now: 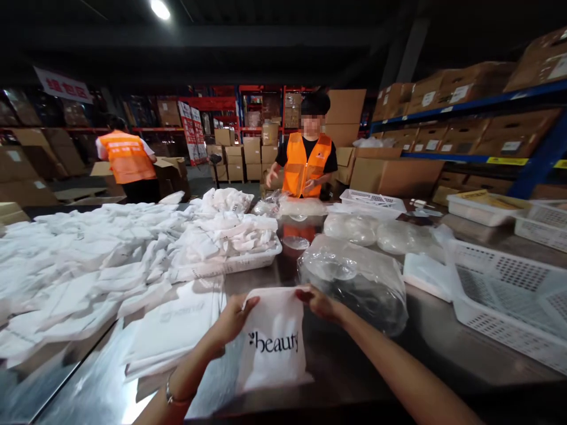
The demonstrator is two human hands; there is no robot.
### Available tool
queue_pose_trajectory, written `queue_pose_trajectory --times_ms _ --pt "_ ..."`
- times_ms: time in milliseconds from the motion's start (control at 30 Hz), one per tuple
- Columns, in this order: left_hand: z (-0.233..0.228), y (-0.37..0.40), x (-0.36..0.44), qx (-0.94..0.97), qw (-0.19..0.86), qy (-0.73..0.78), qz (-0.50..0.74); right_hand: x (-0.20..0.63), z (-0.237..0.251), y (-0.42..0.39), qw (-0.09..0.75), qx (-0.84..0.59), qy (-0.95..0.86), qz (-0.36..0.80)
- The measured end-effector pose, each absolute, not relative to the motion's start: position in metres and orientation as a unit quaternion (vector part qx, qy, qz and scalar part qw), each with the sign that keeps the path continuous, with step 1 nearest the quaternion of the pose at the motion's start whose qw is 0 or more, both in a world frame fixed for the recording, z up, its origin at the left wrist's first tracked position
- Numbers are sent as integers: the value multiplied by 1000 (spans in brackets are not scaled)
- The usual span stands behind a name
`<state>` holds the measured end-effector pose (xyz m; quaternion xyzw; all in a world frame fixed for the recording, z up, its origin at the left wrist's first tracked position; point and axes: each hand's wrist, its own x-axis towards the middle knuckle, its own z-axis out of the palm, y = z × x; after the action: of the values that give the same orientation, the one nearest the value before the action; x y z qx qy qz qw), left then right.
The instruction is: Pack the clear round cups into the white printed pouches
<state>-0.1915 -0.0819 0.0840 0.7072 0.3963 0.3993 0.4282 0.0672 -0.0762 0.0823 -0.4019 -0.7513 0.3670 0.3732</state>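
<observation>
A white pouch [277, 321] with "beauty" printed in black stands upright in front of me, above the dark tabletop. Its top left corner is pinched by my left hand [234, 319], thumb toward me. At the top right corner, my right hand [319, 302] is closed on the same pouch. Whether anything is inside the pouch I cannot tell. Left of it lies a stack of flat white bags [170, 330]. A clear plastic bag [354, 277] rests just beyond my right hand.
A heap of white pouches [80, 254] covers the left side, some in a white basket [239, 264]. Right stands a perforated white basket [509, 295]. Across the metal table [349, 372] is a person in an orange vest [305, 162]; another person [126, 156] stands back left.
</observation>
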Motion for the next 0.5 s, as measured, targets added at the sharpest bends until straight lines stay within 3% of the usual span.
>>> queue_pose_trajectory --times_ms 167,367,500 --pt "82 -70 -188 849 382 255 263 78 92 -82 285 -300 -818 401" --pt "30 -77 -181 915 331 208 103 83 46 -105 161 -266 -895 320" --pt "21 -82 -186 911 349 202 83 91 21 -111 168 -271 -899 301"
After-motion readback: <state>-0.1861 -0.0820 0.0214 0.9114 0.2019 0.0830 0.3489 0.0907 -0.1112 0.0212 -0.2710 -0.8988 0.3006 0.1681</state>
